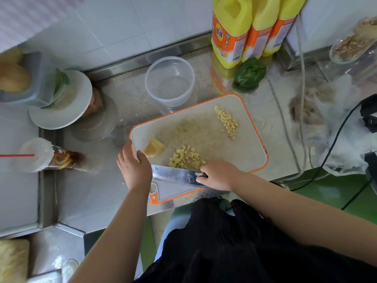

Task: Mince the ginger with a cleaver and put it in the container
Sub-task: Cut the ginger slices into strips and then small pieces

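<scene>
A white cutting board with an orange rim (240,152) lies on the steel counter. On it are a pile of diced ginger (186,158) near the front, a second pile of diced ginger (227,121) toward the back right, and an uncut ginger chunk (154,148) at the left. My right hand (219,175) grips the handle of the cleaver (175,175), whose blade lies just in front of the near pile. My left hand (134,166) rests with its fingers curled over the board's left edge, beside the chunk. A clear round container (169,82) stands empty behind the board.
Three yellow bottles (244,29) and a green leafy vegetable (250,72) sit at the back right. A white plate (61,101) and a drink cup with a red straw (47,155) are at the left. Cables (302,99) run along the right.
</scene>
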